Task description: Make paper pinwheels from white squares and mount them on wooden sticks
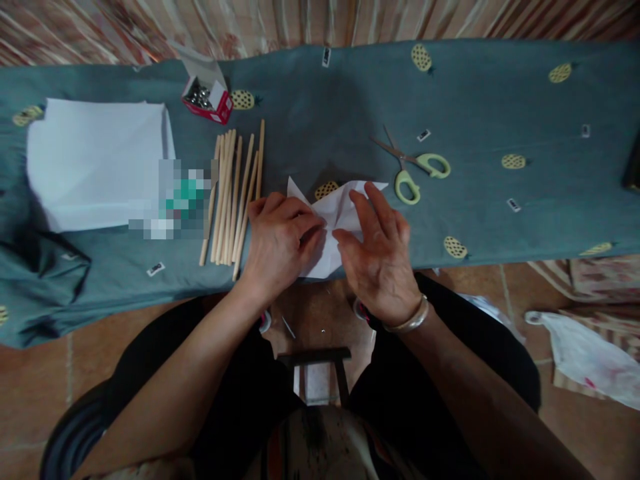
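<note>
A piece of white paper (327, 257), creased and with pointed corners sticking out, lies near the front edge of the cloth-covered table. My left hand (277, 233) is closed on its left side, thumb and curled fingers meeting near the middle of the paper. Over the right part is my right hand (377, 250), its fingers apart and bent, with the fingertips touching or just above the paper. Green-handled scissors (403, 157) rest beyond my right hand with the blades a little apart. Just left of my left hand are several thin wooden sticks (230, 200) in a loose row.
White paper sheets (100, 160) are stacked at the left, beside a blurred green-and-white item (185, 199). A small open red-and-white box (213, 110) of shiny metal pieces stands behind the sticks. A pleated curtain (310, 23) borders the far edge. A white plastic bag (585, 353) lies at lower right.
</note>
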{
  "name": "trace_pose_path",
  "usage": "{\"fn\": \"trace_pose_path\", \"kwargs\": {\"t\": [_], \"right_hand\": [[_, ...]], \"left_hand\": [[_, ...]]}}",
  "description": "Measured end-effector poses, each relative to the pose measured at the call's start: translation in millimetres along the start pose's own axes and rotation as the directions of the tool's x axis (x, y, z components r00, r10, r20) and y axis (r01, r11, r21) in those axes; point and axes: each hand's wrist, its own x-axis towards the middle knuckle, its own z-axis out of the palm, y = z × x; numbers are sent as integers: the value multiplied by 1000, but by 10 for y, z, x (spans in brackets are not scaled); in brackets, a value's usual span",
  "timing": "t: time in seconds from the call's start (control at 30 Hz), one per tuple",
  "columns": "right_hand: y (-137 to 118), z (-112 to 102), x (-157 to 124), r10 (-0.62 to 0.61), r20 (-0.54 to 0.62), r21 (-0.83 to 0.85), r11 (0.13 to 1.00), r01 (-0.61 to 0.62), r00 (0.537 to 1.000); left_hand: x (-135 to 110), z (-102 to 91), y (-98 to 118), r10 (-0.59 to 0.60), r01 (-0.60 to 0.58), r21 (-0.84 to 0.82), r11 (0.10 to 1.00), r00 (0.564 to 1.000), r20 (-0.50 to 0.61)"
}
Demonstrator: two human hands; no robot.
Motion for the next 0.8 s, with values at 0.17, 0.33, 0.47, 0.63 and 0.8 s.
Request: {"fn": "trace_pose_path", "kwargs": {"t": [0.17, 0.33, 0.47, 0.63, 0.8], "right_hand": [[-13, -22, 7, -1, 10, -3, 1000, 1, 1000], [-19, -41, 11, -48, 27, -46, 998, 49, 998], [-24, -52, 27, -53, 64, -57, 997, 56, 997], [-16, -58, 24, -73, 72, -69, 995, 78, 995], [10, -62, -3, -104, 98, -54, 992, 110, 990]], "left_hand": [[-77, -127, -114, -78, 76, -24, 997, 994, -74], [-195, -239, -179, -242, 237, -167, 957, 970, -6], [-255, -211, -138, -341, 364, -411, 836, 931, 130], [-275, -115, -80, -373, 412, -727, 549, 899, 229], [-286, -2, -64, -368, 389, -884, 261, 886, 282]]}}
